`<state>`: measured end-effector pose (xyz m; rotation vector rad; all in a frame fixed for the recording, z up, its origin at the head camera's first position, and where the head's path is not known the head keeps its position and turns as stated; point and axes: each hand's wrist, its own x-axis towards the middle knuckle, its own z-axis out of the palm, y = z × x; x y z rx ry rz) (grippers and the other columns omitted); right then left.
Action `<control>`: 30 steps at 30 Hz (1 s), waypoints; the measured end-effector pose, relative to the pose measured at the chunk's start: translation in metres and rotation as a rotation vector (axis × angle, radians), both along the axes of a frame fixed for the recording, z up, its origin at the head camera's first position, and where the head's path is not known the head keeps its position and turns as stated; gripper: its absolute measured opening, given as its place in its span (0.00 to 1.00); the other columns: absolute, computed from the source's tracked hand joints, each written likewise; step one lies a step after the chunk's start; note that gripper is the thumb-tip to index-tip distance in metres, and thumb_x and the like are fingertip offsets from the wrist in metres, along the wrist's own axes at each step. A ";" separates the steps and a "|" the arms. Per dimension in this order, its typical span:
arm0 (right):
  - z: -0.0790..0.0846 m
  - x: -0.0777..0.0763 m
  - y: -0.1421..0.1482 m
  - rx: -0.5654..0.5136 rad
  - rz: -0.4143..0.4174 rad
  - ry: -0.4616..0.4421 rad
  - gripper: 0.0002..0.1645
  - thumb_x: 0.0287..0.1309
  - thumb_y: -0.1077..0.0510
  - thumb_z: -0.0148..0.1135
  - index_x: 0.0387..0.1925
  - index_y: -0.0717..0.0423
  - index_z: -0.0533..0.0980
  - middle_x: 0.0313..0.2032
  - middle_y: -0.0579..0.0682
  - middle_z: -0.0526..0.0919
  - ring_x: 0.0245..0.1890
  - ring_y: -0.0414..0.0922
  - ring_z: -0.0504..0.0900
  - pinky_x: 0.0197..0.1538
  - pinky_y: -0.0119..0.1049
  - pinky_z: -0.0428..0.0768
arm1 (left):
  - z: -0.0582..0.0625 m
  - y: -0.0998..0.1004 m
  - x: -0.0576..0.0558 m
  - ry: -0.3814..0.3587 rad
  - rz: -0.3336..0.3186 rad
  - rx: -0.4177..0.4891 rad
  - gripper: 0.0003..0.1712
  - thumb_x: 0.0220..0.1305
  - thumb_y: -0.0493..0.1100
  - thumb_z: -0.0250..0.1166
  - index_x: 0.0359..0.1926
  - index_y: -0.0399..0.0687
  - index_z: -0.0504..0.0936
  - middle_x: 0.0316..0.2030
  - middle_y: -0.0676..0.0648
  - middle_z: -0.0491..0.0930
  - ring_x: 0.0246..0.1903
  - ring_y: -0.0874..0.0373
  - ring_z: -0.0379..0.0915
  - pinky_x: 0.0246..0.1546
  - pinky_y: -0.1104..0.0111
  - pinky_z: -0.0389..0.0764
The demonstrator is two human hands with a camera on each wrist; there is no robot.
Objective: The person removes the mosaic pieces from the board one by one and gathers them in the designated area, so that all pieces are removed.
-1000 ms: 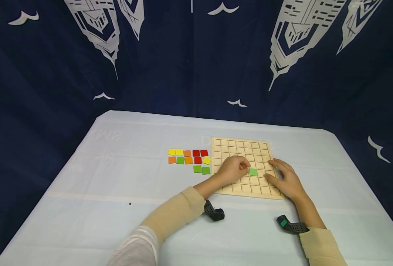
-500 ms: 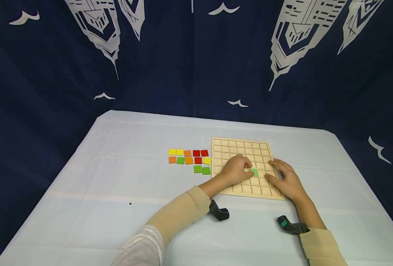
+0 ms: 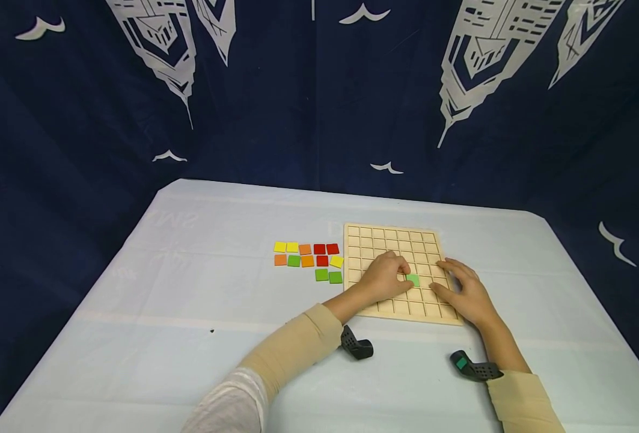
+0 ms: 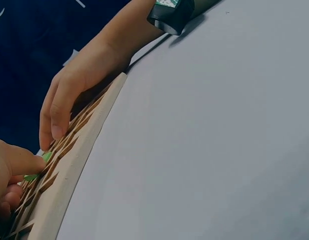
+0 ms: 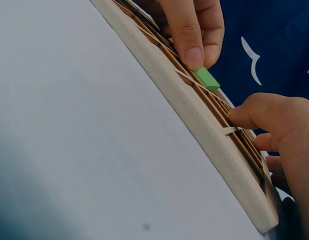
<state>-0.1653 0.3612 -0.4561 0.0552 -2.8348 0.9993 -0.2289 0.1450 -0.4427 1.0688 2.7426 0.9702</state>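
Observation:
A pale wooden grid board [image 3: 362,231] lies on the table. My left hand [image 3: 384,278] reaches over its middle and pinches a small green square tile [image 3: 413,281] near its left edge. In the right wrist view the thumb lies against the green tile [image 5: 207,79], with the other fingers behind it and the tile low over the grid. My right hand [image 3: 467,294] rests on the board's right side, thumb and fingers spread apart, their tips touching the grid. In the left wrist view the right hand's fingers [image 4: 59,112] point down onto the board.
Left of the board lie several loose square tiles: yellow [image 3: 279,247], orange [image 3: 305,249], red [image 3: 319,249] and green [image 3: 321,275]. The white table [image 3: 189,373] ends at a dark blue curtain [image 3: 276,132]. Each wrist carries a black camera mount [image 3: 476,368].
My left hand has moved slightly right, its thumb coming onto the green tile, which has shifted a little to the right. The right hand and the loose tiles have stayed put.

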 end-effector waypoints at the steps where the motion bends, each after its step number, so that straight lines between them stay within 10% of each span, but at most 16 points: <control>1: 0.000 0.000 0.000 0.001 0.000 0.001 0.39 0.61 0.46 0.64 0.66 0.64 0.66 0.69 0.67 0.59 0.69 0.69 0.51 0.61 0.72 0.53 | 0.000 0.000 0.000 0.002 -0.003 0.006 0.13 0.59 0.48 0.71 0.41 0.48 0.82 0.34 0.56 0.73 0.36 0.66 0.68 0.39 0.79 0.67; 11: 0.001 0.000 0.000 0.011 0.003 -0.004 0.39 0.61 0.45 0.63 0.66 0.65 0.66 0.69 0.67 0.58 0.69 0.68 0.51 0.62 0.71 0.53 | -0.001 0.001 0.005 0.024 -0.044 0.085 0.10 0.60 0.42 0.71 0.41 0.48 0.81 0.31 0.57 0.74 0.32 0.68 0.67 0.36 0.82 0.66; 30: 0.003 0.000 -0.002 0.012 0.002 -0.006 0.39 0.61 0.47 0.64 0.66 0.64 0.66 0.69 0.67 0.59 0.69 0.68 0.51 0.62 0.70 0.53 | -0.001 -0.008 0.001 -0.179 -0.021 0.309 0.03 0.64 0.38 0.66 0.39 0.45 0.83 0.31 0.56 0.80 0.31 0.71 0.73 0.34 0.81 0.73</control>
